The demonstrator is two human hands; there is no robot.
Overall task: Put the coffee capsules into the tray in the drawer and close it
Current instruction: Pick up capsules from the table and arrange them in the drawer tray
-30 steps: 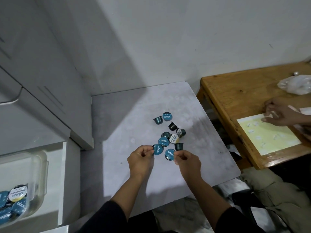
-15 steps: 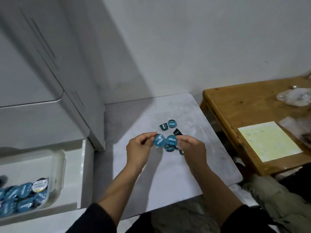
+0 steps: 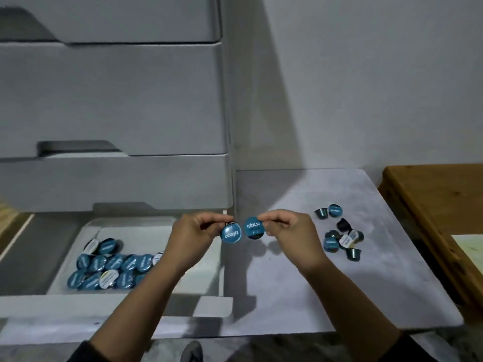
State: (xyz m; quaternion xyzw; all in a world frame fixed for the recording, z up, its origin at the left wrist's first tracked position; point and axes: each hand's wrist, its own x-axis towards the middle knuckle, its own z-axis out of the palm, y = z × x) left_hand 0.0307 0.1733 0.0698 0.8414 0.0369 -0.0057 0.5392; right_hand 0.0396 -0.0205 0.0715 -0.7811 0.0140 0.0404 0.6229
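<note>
Grey table (image 3: 339, 283); capsule (image 3: 231, 232) pinched under left hand (image 3: 194, 231) fingertips (lid-forward).

Two blue capsules (image 3: 230, 232) held aloft, loose capsules (image 3: 339, 237) on table, more in tray (image 3: 78, 259), drawer (image 3: 117, 307) open

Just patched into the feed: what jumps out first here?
Centre frame, the left hand and right hand each pinch a blue capsule by its rim. Below left, the open drawer holds a tray with many capsules; a small pile remains on the grey table at right.
</note>
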